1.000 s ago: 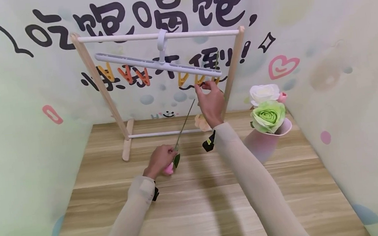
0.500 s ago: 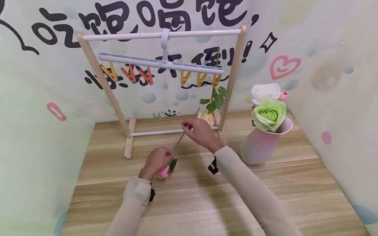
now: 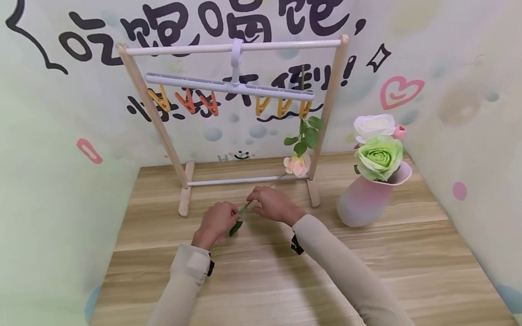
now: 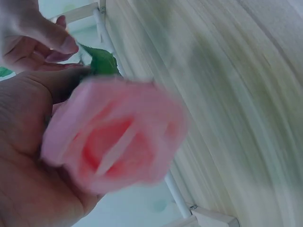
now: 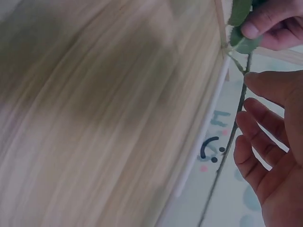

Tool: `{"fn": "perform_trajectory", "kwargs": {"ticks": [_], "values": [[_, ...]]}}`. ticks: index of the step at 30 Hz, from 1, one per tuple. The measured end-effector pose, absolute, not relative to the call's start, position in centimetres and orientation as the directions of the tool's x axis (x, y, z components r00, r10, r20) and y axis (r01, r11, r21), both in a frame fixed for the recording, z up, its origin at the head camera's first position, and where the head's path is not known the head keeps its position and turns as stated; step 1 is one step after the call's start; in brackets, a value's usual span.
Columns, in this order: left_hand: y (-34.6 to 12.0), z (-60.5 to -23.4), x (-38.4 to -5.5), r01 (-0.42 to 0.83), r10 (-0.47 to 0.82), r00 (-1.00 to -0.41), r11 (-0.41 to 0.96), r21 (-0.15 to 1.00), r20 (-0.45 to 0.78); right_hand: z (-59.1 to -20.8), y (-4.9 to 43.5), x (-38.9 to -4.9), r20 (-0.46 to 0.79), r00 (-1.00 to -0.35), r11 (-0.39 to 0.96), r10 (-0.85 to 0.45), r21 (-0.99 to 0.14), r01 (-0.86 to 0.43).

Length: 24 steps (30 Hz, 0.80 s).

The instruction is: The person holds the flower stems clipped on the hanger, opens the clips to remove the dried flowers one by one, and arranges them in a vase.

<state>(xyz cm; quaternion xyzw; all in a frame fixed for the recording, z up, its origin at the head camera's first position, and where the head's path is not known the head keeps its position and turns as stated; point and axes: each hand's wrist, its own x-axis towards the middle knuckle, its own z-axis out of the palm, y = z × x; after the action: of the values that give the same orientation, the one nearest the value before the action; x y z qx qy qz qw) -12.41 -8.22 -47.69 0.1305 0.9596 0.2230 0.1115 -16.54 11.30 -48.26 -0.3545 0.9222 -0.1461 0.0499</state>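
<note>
My left hand (image 3: 217, 222) pinches the stem of a pink artificial rose (image 4: 118, 137) just beyond its bloom, low over the table. The bloom lies toward my left palm, and green leaves (image 5: 245, 42) show by the left fingertips. Around the stem (image 5: 229, 137), my right hand (image 3: 272, 204) is loosely curved; its thumb tip is at the stem, with a gap to the forefinger. Above hangs a white hanger (image 3: 230, 87) with several yellow and orange clips (image 3: 209, 105). From its rightmost clip a peach flower (image 3: 296, 165) hangs head down.
A wooden rack (image 3: 157, 118) with white rods stands at the back of the table (image 3: 264, 294), bearing the tilted hanger. Right of it is a pink-white vase (image 3: 363, 200) holding a green flower (image 3: 379, 157), a white one and a pink bud. Printed walls enclose the table.
My right hand has left the clips on the hanger's right side and come down to the rose stem beside my left hand. The stem has tilted lower; the left hand keeps its hold.
</note>
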Motion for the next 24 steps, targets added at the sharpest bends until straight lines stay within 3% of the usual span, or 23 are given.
{"fn": "perform_trajectory", "kwargs": {"ticks": [10, 15, 24], "values": [[-9.0, -47.5, -12.0, 0.262, 0.325, -0.940, 0.884, 0.387, -0.107, -49.2, 10.3, -15.7, 0.026, -0.767, 0.734, -0.641, -0.270, -0.623], [-8.6, -47.5, -12.0, 0.303, 0.364, -0.926, 0.875, 0.377, -0.100, -49.4, 10.9, -15.4, 0.063, -0.774, 0.737, -0.630, -0.266, -0.622], [-8.1, -47.7, -12.0, 0.375, 0.444, -0.890, 0.843, 0.386, -0.102, -49.5, 12.1, -14.5, 0.023, -0.781, 0.752, -0.624, -0.254, -0.609]]}}
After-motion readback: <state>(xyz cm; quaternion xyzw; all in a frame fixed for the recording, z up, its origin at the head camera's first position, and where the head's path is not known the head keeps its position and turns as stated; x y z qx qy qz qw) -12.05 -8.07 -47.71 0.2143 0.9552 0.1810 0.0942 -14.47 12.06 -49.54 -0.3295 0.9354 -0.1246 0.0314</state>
